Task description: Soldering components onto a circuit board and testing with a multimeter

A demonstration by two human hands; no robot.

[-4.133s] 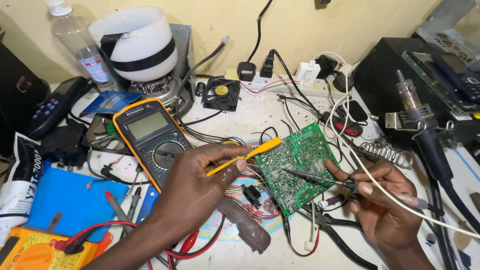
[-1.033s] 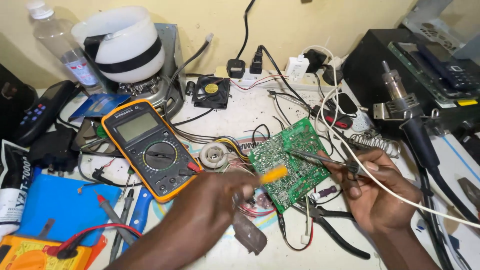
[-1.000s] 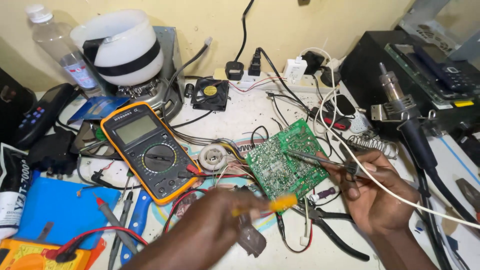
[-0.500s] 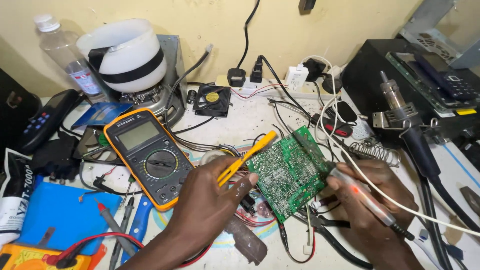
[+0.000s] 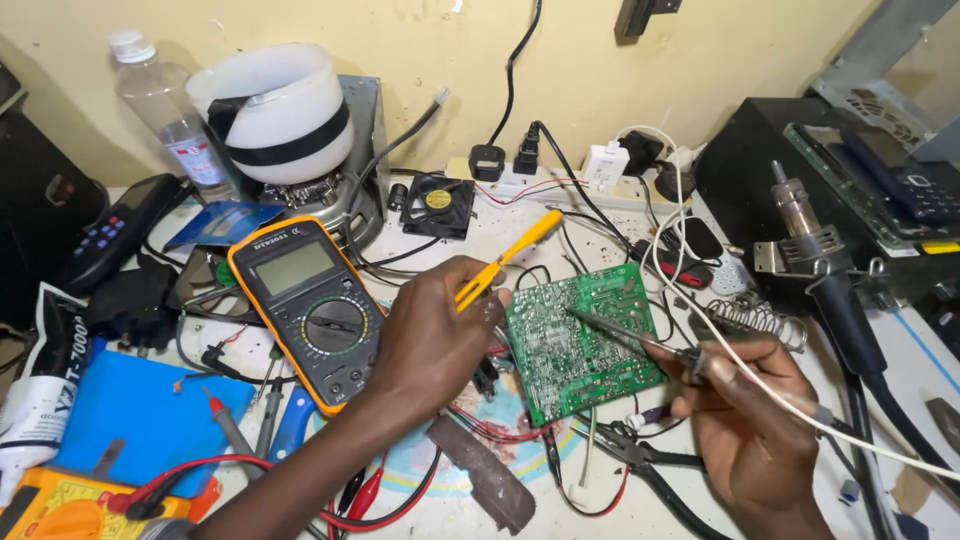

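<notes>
Resting tilted on the cluttered counter (image 5: 590, 215), one green circuit board (image 5: 583, 340) sits between both hands. The left hand (image 5: 432, 345) grips a yellow-handled tool (image 5: 505, 258) beside the board's edge; the right hand (image 5: 745, 425) pinches a soldering iron (image 5: 640, 340), tip touching the board. One yellow multimeter (image 5: 310, 305) lies just left. One clear bottle (image 5: 165, 115) and one white tub (image 5: 275, 110) stand behind, contents indiscernible.

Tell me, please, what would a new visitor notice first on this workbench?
First, the green circuit board at the centre, tilted up between two hands. The left hand grips a yellow tool at its left edge, while the right hand points a soldering iron onto it. Left of them lies a yellow multimeter.
</notes>
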